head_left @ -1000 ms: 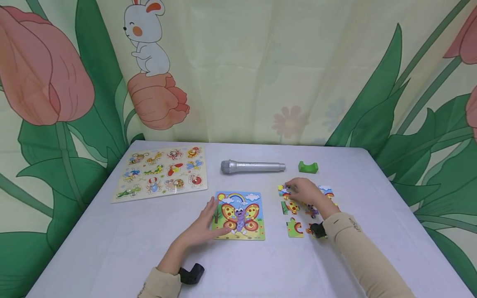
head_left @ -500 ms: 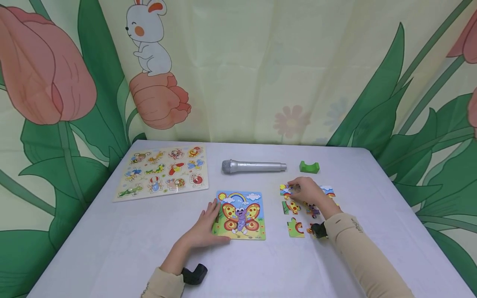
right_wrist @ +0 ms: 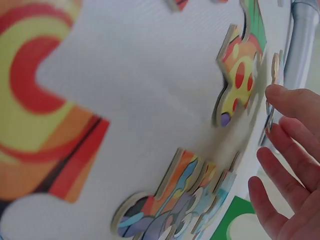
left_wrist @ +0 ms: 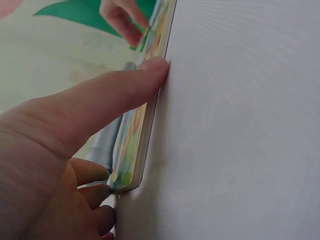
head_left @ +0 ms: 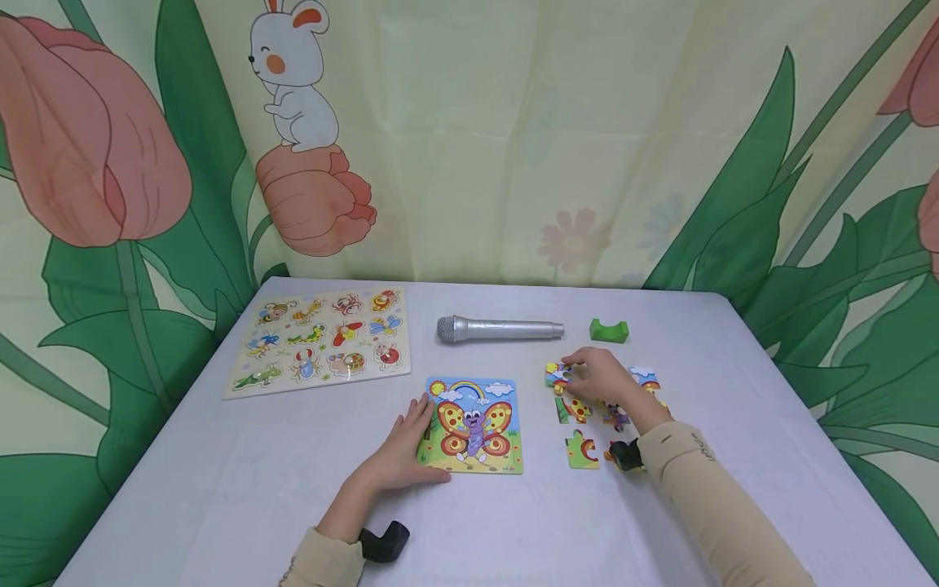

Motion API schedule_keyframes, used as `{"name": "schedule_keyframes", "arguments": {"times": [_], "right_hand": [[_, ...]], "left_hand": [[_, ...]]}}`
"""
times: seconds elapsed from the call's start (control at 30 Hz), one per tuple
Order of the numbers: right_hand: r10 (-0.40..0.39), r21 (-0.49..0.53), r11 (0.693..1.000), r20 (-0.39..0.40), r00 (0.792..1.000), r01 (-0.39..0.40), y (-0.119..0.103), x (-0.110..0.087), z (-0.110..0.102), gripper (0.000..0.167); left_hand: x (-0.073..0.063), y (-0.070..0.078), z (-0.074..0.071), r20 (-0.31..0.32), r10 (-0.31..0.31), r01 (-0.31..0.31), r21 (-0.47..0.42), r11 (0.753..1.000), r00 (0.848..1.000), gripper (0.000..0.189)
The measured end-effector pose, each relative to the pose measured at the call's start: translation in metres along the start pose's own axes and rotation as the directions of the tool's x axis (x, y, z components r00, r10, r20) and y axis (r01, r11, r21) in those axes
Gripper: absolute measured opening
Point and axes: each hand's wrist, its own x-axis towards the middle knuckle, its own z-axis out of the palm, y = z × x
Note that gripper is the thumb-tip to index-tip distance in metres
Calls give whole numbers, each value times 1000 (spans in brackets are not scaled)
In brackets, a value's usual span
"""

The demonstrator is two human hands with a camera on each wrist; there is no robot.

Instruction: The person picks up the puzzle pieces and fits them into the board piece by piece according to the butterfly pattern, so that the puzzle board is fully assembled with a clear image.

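My left hand [head_left: 398, 451] rests around the lower left corner of a square butterfly puzzle board [head_left: 475, 420] lying flat. In the left wrist view its straight thumb [left_wrist: 135, 80] touches the front edge, with the fingertips at the left edge. My right hand [head_left: 607, 381] pinches a jigsaw piece [head_left: 555, 375] with sun and sky on it between thumb and fingers, at the upper left of several loose pieces. In the right wrist view that piece [right_wrist: 275, 70] is seen nearly edge-on. Below it lie a yellow wing piece [head_left: 575, 409] and a green corner piece [head_left: 583, 450].
A silver microphone [head_left: 500, 328] lies behind the butterfly board, with a green curved block [head_left: 609, 330] to its right. An insect puzzle board [head_left: 323, 342] lies at the back left. More loose pieces [head_left: 645, 377] lie partly under the right arm.
The right hand has shifted the sun piece slightly left since half a second ago. My left thumb has come down from over the board to its front edge.
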Motion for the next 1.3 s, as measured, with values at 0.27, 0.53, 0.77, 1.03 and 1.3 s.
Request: {"name": "schedule_keyframes", "arguments": {"times": [0.27,0.53,0.77,1.03,1.3], "right_hand": [[-76,-6,997,-39,996,76,-13,1,4,41],[-105,40,993,-49,993,107,-34,3,11,38],[-119,73,990,-31,992,121,-47,10,27,37],[-198,72,977,-28,980,199,-67,17,44,34],[-218,67,974,18,976,217,-92,25,55,33]], "left_hand": [[1,-1,1,-4,11,-11,19,1000,1000,100],[0,2,-2,1,-12,12,30,999,1000,100],[2,3,-3,9,-22,22,12,1000,1000,103],[2,5,-3,15,-34,34,-2,999,999,103],[3,3,-3,4,-28,27,18,999,1000,104]]}}
